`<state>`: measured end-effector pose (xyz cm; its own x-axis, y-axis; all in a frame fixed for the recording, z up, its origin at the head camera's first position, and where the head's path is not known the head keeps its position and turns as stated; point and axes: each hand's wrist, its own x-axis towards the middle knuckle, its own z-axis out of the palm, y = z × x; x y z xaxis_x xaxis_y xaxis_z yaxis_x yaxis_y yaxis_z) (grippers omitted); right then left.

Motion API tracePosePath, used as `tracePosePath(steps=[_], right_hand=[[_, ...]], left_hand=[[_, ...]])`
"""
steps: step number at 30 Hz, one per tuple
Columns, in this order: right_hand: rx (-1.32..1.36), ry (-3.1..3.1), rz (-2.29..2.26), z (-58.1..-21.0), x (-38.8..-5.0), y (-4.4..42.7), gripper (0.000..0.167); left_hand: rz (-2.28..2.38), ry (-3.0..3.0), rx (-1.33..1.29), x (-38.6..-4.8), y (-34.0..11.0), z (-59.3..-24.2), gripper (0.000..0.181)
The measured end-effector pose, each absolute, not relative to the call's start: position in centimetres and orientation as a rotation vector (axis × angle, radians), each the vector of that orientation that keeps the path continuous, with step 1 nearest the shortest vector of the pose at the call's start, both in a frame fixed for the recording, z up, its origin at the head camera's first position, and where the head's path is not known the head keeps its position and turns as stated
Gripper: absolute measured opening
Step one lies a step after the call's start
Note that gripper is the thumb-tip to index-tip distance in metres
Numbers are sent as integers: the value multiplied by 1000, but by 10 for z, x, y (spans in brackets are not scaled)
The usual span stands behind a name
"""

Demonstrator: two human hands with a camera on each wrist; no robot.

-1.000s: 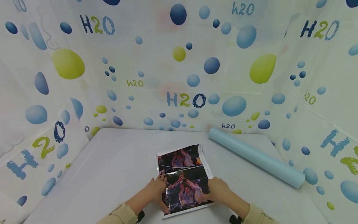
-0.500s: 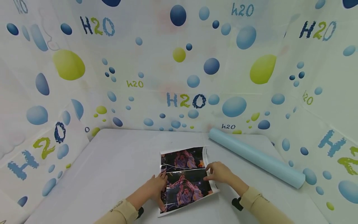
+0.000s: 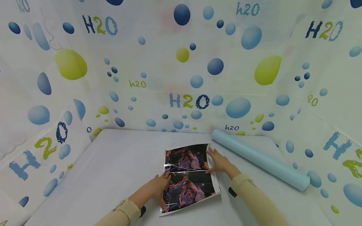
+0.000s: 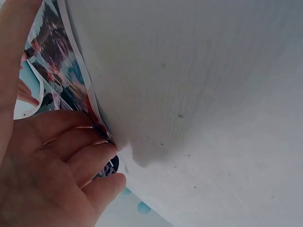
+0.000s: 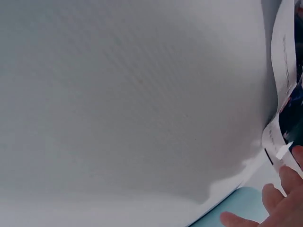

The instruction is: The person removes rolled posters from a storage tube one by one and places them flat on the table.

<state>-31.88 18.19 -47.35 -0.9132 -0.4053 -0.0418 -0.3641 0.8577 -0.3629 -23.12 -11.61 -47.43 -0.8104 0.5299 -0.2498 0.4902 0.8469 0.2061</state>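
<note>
A glossy printed sheet (image 3: pixel 192 188) with two similar dark, colourful pictures lies on the table in the head view, its white margins slightly wavy. My left hand (image 3: pixel 160 188) rests along its left edge, fingers spread. In the left wrist view the fingers of that left hand (image 4: pixel 61 165) touch the sheet's edge (image 4: pixel 78 61). My right hand (image 3: pixel 219 161) has its fingers stretched over the sheet's upper right edge, thumb lower near the middle line. The right wrist view catches only part of that right hand (image 5: pixel 284 203) beside the curled white margin (image 5: pixel 284 56).
A light blue roll (image 3: pixel 260 160) lies diagonally on the white table (image 3: pixel 121 163) to the right of the sheet. Behind and at both sides stands a white curtain (image 3: pixel 158 56) with blue and green drops and H2O lettering.
My right hand has moved up along the sheet's right edge, from its lower corner to the upper part. The sheet has shifted slightly; my left hand stays on its left edge.
</note>
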Motion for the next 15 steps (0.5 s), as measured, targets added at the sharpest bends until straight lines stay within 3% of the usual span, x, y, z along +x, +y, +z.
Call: tracePosePath(steps=[6,15], right_hand=[[-459,2874,-474,-472,-329,180,111],[-346,2774,-402,-466,-334,173,111]], left_hand=[[213,2720,770,-231,-116,-473,105],[261,2700,770,-232,-117,-477,114]])
